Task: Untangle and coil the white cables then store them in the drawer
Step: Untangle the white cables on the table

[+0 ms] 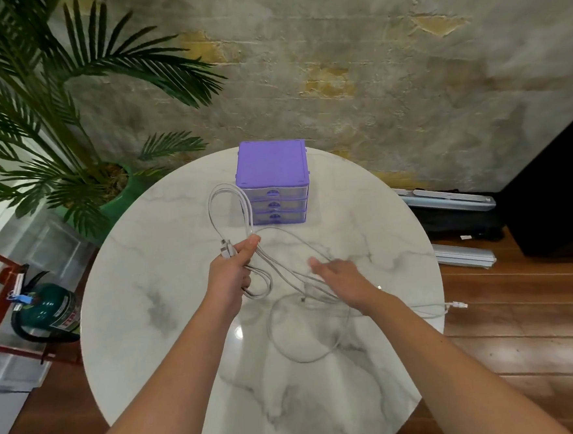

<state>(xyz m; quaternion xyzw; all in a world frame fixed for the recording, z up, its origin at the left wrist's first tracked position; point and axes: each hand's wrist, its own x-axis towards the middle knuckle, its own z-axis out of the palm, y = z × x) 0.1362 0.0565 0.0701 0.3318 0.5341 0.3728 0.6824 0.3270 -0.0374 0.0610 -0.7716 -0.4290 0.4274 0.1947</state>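
White cables (285, 322) lie in loose loops on the round marble table (155, 293). My left hand (232, 266) is shut on a bundle of cable loops that rise toward the drawer unit, with a plug end sticking up beside the thumb. My right hand (342, 280) hovers flat over the tangled strands in the middle, fingers apart, gripping nothing that I can see. One cable end with a clear plug (457, 305) hangs off the table's right edge. The purple drawer unit (271, 165) stands at the far side of the table, its three drawers closed.
A potted palm (69, 137) stands at the left beyond the table. A green fire extinguisher (47, 311) in a red frame sits on the floor at the left. Black cases and grey rails (454, 218) lie on the wooden floor at the right.
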